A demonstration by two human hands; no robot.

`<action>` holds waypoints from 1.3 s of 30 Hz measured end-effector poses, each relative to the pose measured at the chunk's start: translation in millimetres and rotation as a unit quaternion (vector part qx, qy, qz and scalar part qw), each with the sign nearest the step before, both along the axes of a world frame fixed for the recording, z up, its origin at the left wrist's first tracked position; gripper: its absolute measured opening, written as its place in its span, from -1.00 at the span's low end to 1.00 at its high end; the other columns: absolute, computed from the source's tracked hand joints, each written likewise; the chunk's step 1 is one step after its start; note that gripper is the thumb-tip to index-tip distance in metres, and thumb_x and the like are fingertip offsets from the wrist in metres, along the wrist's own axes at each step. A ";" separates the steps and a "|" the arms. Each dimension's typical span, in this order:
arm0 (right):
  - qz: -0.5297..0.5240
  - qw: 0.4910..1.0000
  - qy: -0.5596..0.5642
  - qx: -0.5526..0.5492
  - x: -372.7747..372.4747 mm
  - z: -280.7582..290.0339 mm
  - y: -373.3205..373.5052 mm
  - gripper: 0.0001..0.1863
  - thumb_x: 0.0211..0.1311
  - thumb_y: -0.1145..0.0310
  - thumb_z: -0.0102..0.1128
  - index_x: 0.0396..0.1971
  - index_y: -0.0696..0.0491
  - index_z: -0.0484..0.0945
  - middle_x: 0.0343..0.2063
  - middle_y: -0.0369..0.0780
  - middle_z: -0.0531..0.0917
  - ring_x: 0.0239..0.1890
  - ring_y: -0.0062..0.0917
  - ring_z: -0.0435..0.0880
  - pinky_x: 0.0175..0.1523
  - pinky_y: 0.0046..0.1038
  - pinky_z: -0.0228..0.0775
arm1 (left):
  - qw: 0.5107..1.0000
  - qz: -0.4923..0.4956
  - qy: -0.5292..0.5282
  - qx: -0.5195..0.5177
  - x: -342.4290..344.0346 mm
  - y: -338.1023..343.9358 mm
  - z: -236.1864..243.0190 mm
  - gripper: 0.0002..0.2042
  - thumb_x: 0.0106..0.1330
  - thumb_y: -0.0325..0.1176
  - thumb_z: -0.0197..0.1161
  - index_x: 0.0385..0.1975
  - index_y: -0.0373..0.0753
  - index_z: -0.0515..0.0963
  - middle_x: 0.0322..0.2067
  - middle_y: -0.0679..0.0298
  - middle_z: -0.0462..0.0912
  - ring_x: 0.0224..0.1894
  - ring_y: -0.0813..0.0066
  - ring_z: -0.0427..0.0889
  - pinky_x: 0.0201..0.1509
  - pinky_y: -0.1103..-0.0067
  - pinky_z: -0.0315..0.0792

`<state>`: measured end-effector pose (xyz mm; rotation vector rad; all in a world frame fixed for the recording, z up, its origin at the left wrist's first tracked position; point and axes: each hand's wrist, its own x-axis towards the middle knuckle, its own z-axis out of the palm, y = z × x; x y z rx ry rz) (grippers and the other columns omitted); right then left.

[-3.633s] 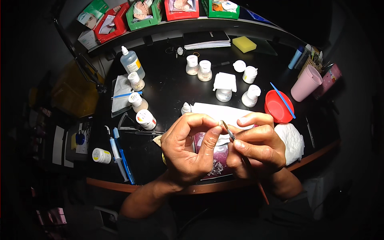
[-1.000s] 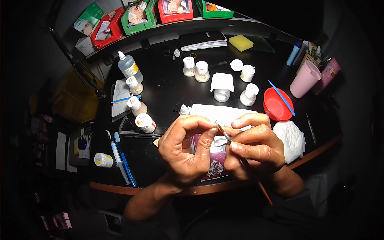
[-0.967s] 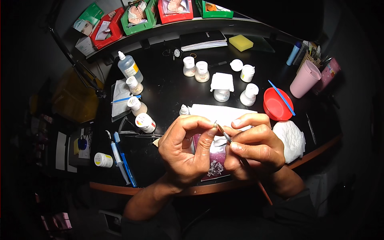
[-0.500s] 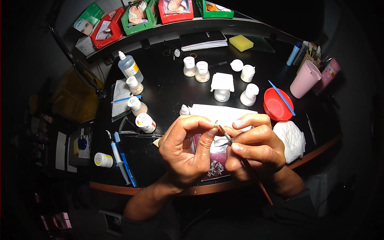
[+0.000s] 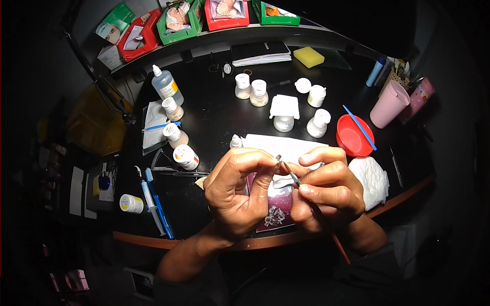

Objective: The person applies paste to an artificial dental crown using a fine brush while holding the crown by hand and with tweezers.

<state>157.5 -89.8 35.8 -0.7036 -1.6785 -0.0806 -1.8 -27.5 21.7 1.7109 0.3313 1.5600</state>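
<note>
Left hand (image 5: 236,191) is raised over the near edge of the black worktable (image 5: 214,122), thumb and forefinger curled narrow and pinched on a tiny pale piece (image 5: 278,158) at their tips, too small to identify; held up close, likely so the tip can reach it. Right hand (image 5: 326,191) sits just right of the left hand, touching it, fingers closed in a pen grip on a thin brush (image 5: 306,196), metal tip at the pinched piece, wooden handle trailing down past the wrist; the hands probably brace each other for steadiness. Under the hands a purple-stained pad (image 5: 278,206) lies on the table, white paper (image 5: 286,145) just behind it. Right of the hands: white crumpled tissue (image 5: 375,176), red dish (image 5: 352,136) with a blue stick across it. Behind the hands, several small white jars (image 5: 283,123); left of them, syringes (image 5: 153,201) near the table edge.
</note>
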 end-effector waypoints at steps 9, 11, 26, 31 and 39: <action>0.003 1.000 0.005 0.006 -0.7 -1.9 1.5 -0.72 -0.06 0.67 0.42 -0.29 0.15 0.63 -0.37 -0.16 0.66 -0.07 -0.20 0.69 -0.02 -0.26 0.71 | 0.999 -0.011 0.025 0.018 -1.9 0.7 -0.7 -0.83 0.34 -0.73 0.26 -0.15 -0.39 0.50 -0.18 0.14 0.59 -0.19 0.58 0.65 -0.06 0.66 0.56; 0.001 1.000 0.005 0.005 -0.1 -2.5 1.0 -0.72 -0.06 0.67 0.43 -0.29 0.15 0.63 -0.37 -0.16 0.66 -0.07 -0.20 0.69 -0.02 -0.26 0.70 | 1.000 -0.016 0.021 0.015 -1.0 0.3 -0.3 -0.83 0.34 -0.73 0.26 -0.15 -0.39 0.50 -0.18 0.14 0.59 -0.19 0.58 0.64 -0.06 0.67 0.55; -0.001 1.000 -0.010 0.000 3.8 -2.1 -0.3 -0.70 -0.06 0.61 0.51 -0.27 0.15 0.66 -0.36 -0.17 0.68 -0.07 -0.21 0.70 -0.02 -0.27 0.64 | 0.997 -0.029 0.018 -0.067 -0.3 -3.6 3.3 -0.89 0.39 -0.68 0.23 -0.16 -0.39 0.50 -0.23 0.24 0.60 -0.17 0.62 0.64 -0.02 0.69 0.49; 0.008 1.000 -0.001 -0.007 1.1 -2.7 1.6 -0.70 -0.05 0.59 0.54 -0.26 0.15 0.67 -0.35 -0.16 0.69 -0.06 -0.21 0.69 -0.01 -0.27 0.64 | 0.998 -0.020 0.025 -0.061 -2.5 -3.3 3.0 -0.89 0.39 -0.68 0.23 -0.17 -0.39 0.50 -0.22 0.24 0.59 -0.17 0.62 0.64 -0.02 0.69 0.49; 0.006 1.000 0.000 -0.006 2.2 -2.6 0.8 -0.70 -0.04 0.60 0.54 -0.25 0.14 0.67 -0.34 -0.16 0.69 -0.05 -0.21 0.69 0.01 -0.26 0.65 | 0.998 -0.027 0.023 -0.059 -2.3 -2.8 1.6 -0.88 0.39 -0.68 0.23 -0.16 -0.40 0.50 -0.21 0.22 0.60 -0.14 0.59 0.66 0.01 0.67 0.51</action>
